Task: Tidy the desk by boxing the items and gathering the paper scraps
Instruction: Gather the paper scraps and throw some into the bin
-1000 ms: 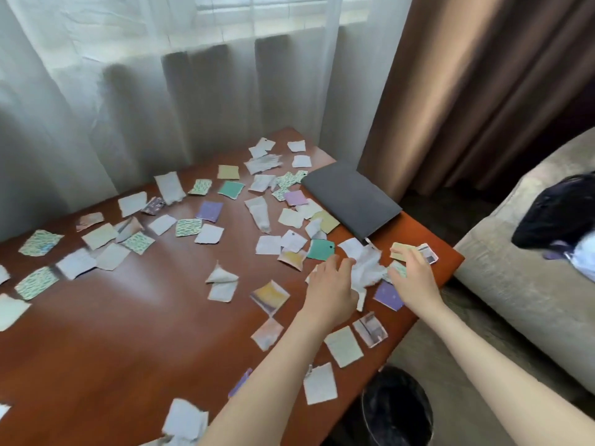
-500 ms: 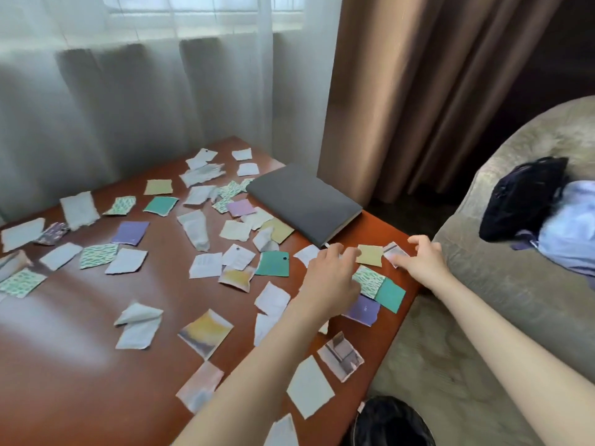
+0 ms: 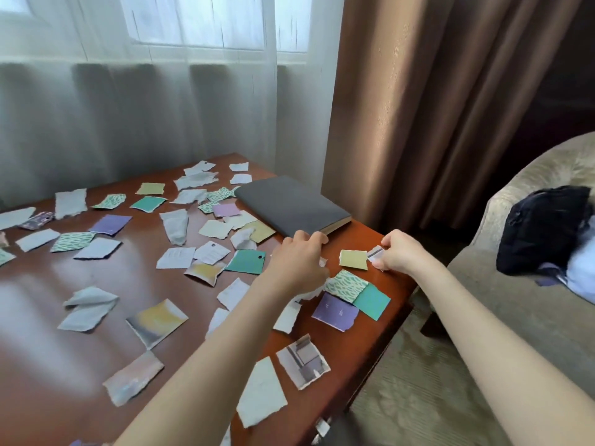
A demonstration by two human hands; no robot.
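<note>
Hidden: the left hand [image 3: 297, 263] covers most of the white crumpled paper scraps [image 3: 310, 293] that it holds; only torn edges show under the palm.
Hard to see: the far left part of the reddish-brown wooden desk [image 3: 48, 365] is blurred.
Left grip: fingers curled down, closed on the white crumpled paper scraps, near the desk's right edge.
Right grip: the right hand [image 3: 401, 254] pinches a small white scrap with a grey stripe [image 3: 375, 252] at the right edge, just beside a pale yellow square scrap [image 3: 353, 259].
Loose torn paper pieces [image 3: 246, 261]: white, teal, purple, yellow and green-patterned, scattered flat over the desk; some curl.
Dark grey closed book [image 3: 289, 204]: at the far right corner.
</note>
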